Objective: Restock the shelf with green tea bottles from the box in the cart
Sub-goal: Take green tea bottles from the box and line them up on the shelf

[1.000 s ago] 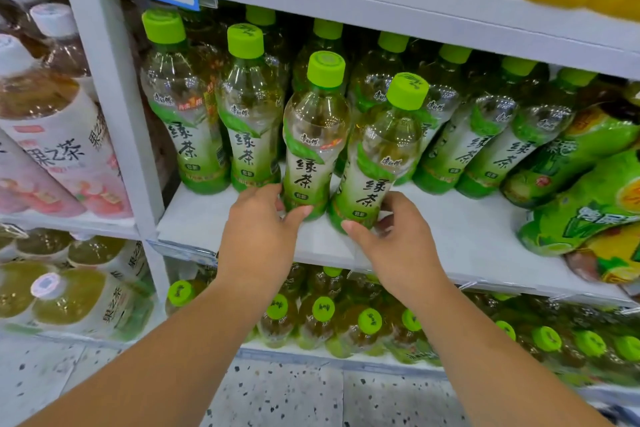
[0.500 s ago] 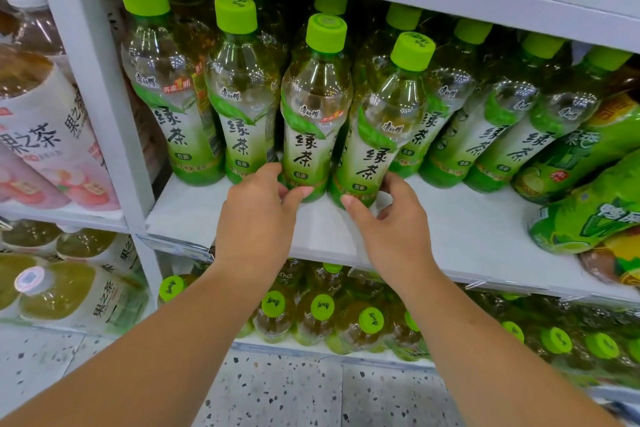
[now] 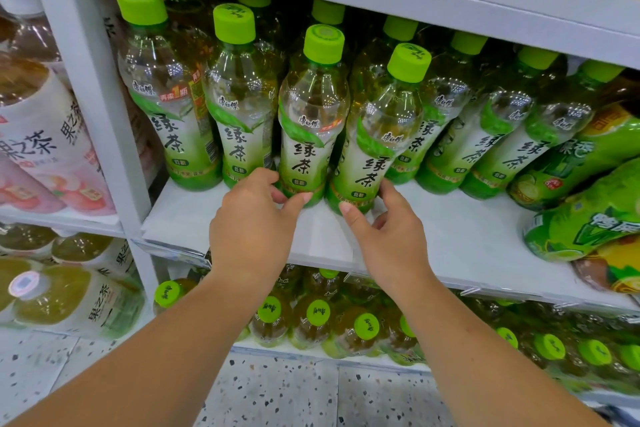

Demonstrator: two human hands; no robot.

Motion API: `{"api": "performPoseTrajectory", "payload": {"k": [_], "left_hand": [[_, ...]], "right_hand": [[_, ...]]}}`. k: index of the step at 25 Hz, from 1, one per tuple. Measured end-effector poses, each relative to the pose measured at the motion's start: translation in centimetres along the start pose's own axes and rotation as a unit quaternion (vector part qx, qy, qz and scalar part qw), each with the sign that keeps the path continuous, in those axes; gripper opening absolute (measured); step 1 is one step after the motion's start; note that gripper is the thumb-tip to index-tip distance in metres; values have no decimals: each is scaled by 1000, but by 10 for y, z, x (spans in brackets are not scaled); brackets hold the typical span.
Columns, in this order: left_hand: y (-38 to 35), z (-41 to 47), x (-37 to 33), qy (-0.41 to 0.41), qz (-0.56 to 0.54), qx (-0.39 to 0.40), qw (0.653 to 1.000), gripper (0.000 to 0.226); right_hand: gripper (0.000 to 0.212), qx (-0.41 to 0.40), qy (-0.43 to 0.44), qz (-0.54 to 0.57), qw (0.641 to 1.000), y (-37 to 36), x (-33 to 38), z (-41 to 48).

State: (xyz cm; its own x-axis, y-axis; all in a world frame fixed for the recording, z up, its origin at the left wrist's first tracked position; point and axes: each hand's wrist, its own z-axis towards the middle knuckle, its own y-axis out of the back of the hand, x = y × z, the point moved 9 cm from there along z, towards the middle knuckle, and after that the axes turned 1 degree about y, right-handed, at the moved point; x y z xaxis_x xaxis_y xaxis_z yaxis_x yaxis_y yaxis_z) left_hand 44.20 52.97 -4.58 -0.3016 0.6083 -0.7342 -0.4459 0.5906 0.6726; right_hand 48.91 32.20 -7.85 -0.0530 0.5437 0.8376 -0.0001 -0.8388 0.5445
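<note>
Green tea bottles with lime caps stand in rows on the white middle shelf (image 3: 450, 236). My left hand (image 3: 252, 232) grips the base of one upright bottle (image 3: 310, 128) near the shelf's front. My right hand (image 3: 391, 239) holds the base of the neighbouring bottle (image 3: 377, 146), which leans to the right. Both bottles rest on the shelf board, ahead of the rows behind them. The cart and the box are out of view.
A white upright post (image 3: 93, 107) divides this bay from pink-labelled fruit tea bottles (image 3: 38, 146) on the left. Green and yellow bottles (image 3: 585, 215) lie on their sides at the right. More capped bottles (image 3: 318, 315) fill the lower shelf. The speckled floor (image 3: 277, 392) lies below.
Both hands have pushed the two front bottles a little deeper onto the shelf. The view has moved closer to the shelf and slightly upward.
</note>
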Motion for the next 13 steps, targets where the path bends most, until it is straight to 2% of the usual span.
{"api": "performPoseTrajectory", "payload": {"k": [4, 7, 10, 11, 13], "left_hand": [[-1, 2, 0, 8, 17, 17, 1000, 52], [-5, 2, -2, 28, -21, 62, 997, 52], [-8, -1, -4, 83, -102, 129, 983, 32], [-7, -4, -3, 109, -128, 151, 974, 34], [-3, -8, -1, 147, -156, 204, 955, 52]], "right_hand": [[55, 19, -24, 22, 999, 0, 2, 1], [57, 28, -67, 26, 997, 1, 6, -5], [56, 27, -115, 25, 993, 9, 12, -16], [57, 29, -134, 35, 990, 12, 14, -23], [54, 39, -176, 82, 980, 15, 20, -39]]}}
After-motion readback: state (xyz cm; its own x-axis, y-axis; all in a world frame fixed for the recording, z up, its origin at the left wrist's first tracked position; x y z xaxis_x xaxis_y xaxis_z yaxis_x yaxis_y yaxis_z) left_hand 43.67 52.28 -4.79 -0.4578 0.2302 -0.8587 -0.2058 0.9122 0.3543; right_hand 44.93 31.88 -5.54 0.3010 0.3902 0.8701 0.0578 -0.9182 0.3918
